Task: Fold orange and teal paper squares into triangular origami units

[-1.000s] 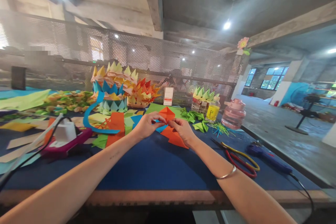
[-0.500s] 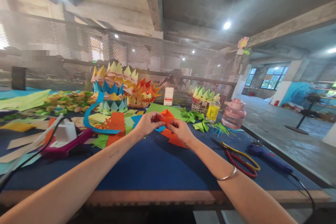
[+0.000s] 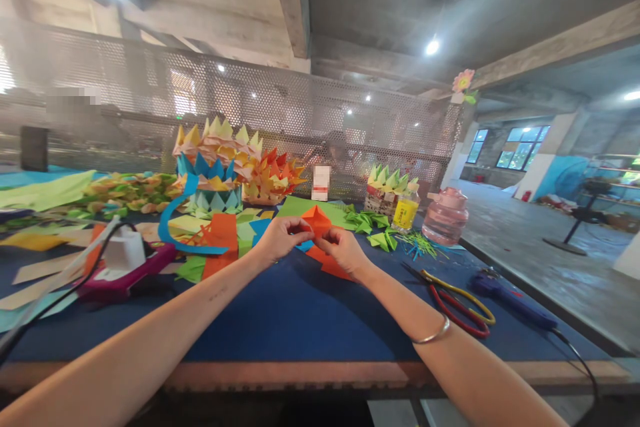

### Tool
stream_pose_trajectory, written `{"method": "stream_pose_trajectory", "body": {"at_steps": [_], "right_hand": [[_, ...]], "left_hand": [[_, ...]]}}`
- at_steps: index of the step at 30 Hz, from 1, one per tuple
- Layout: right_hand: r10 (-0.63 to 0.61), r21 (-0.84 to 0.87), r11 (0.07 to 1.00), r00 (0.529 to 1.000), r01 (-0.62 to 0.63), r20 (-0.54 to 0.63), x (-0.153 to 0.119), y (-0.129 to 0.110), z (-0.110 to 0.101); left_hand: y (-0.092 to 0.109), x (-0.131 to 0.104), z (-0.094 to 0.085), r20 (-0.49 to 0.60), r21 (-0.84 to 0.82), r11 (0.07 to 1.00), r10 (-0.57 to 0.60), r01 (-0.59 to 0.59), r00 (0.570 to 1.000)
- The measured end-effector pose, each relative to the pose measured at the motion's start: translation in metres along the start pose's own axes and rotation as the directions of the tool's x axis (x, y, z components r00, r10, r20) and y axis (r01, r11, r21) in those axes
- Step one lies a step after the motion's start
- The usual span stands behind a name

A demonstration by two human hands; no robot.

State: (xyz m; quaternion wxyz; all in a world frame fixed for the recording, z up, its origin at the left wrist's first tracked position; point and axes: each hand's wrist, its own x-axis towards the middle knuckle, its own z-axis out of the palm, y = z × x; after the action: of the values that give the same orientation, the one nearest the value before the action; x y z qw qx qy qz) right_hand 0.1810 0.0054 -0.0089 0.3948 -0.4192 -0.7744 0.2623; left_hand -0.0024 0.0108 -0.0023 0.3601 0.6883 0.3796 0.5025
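Observation:
A folded piece of orange paper is pinched between both my hands over the middle of the table. My left hand grips its left lower edge with thumb and fingers. On the other side, my right hand pinches the right lower edge, the fingertips of the two hands close together. The piece comes to a point at the top. Beneath my right hand lie flat orange sheets, partly covered by it. Blue paper shows beside my left hand.
Folded paper crowns stand at the back left. A magenta power strip lies left among paper strips. To the right are red-and-yellow-handled scissors, a blue corded tool, a pink water bottle, a yellow-labelled bottle and green folded pieces.
The orange paper's top now shows a taller, sharper point between my fingers. Both hands stay in nearly the same place.

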Motion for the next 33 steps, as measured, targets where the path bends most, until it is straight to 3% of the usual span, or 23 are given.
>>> {"method": "stream_pose_trajectory", "body": {"at_steps": [5,16,26,33], "right_hand": [[-0.007,-0.022,1.0,1.0,0.007,0.005,0.001,0.0,0.0],[-0.009,-0.078,0.997,0.999,0.012,0.043,0.0,-0.003,-0.001],[0.007,-0.092,0.996,0.999,-0.004,0.037,0.0,-0.004,0.0],[0.059,-0.064,0.996,0.998,-0.058,0.01,0.001,0.0,0.0]], "left_hand": [[-0.002,0.001,-0.003,0.063,0.108,0.994,0.019,-0.026,0.998],[-0.005,0.002,-0.004,0.058,0.221,0.97,0.091,-0.101,0.994],[-0.008,0.002,-0.001,0.007,0.203,0.97,0.138,-0.137,0.99],[0.002,-0.002,0.003,-0.028,0.093,0.986,0.139,-0.136,0.99]]}}
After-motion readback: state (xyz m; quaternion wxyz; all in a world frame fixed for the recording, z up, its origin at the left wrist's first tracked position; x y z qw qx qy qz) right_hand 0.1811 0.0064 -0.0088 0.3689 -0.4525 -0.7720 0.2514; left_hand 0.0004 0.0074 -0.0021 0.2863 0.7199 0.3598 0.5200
